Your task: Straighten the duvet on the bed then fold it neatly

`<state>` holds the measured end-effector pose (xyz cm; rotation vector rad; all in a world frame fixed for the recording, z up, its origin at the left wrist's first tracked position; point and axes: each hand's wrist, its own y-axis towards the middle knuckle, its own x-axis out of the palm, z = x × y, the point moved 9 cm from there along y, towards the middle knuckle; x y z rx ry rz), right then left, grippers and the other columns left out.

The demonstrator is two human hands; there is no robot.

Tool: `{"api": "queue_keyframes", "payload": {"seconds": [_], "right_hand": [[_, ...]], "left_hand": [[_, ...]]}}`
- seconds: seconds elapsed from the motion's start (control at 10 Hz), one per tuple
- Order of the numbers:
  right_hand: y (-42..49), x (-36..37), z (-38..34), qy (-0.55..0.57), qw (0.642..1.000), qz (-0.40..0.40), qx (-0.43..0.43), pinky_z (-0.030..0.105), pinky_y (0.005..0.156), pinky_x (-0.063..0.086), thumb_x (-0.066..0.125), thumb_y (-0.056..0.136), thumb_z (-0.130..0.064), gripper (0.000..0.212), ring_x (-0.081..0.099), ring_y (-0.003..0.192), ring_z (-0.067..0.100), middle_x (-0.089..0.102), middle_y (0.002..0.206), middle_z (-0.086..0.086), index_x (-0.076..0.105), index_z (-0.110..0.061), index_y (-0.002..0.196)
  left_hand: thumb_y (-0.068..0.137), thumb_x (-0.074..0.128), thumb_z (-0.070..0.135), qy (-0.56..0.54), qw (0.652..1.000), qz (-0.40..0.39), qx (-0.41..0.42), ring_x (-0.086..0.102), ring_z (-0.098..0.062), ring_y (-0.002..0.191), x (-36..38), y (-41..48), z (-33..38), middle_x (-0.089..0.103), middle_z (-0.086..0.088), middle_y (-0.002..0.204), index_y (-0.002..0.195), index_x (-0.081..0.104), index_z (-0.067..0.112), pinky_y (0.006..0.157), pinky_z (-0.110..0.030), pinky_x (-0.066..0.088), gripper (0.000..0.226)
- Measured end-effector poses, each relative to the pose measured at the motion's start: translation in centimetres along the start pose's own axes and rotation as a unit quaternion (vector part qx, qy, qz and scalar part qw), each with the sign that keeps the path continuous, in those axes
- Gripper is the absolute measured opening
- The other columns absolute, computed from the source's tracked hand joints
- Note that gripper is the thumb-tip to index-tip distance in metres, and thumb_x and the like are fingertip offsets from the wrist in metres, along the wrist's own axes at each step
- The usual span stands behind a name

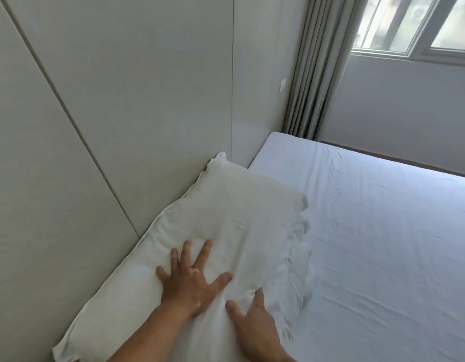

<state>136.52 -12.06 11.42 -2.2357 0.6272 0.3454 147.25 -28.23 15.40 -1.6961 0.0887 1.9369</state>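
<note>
Bed [383, 244] with white pillow [234, 212]; left hand [192, 282], fingers [203, 254] spread flat on it, right hand [253, 323] seemingly flat too

Soft daylight enters through the window [419, 24] at upper right, its panes blown out near white, and spreads over the pale sheet [383, 231], giving it a cool bluish cast. The wall panels [121, 100] at left sit in flatter, dimmer grey. A faint shadow edges the left hand [192, 283] on the pillow [239, 210]. Wide-angle distortion tilts the wall seams and curtain [309, 74]; detail is soft throughout
</note>
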Motion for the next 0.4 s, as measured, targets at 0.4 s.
{"api": "queue_keyframes", "payload": {"seconds": [0.4], "right_hand": [[-3.0, -3.3, 6.3, -0.120, 0.985, -0.117, -0.035, 0.015, 0.095, 0.038, 0.066, 0.081, -0.062, 0.097, 0.057, 0.118, 0.009, 0.060, 0.133, -0.001, 0.013, -0.037, 0.158]], "left_hand": [[0.073, 0.015, 0.093, 0.048, 0.999, -0.014, -0.019, -0.014, -0.031, 0.151, 2.7, -1.1, 0.5, -0.021, 0.000, 0.164, 0.148, -0.019, 0.052, 0.115, -0.062, 0.003, 0.092]]}}
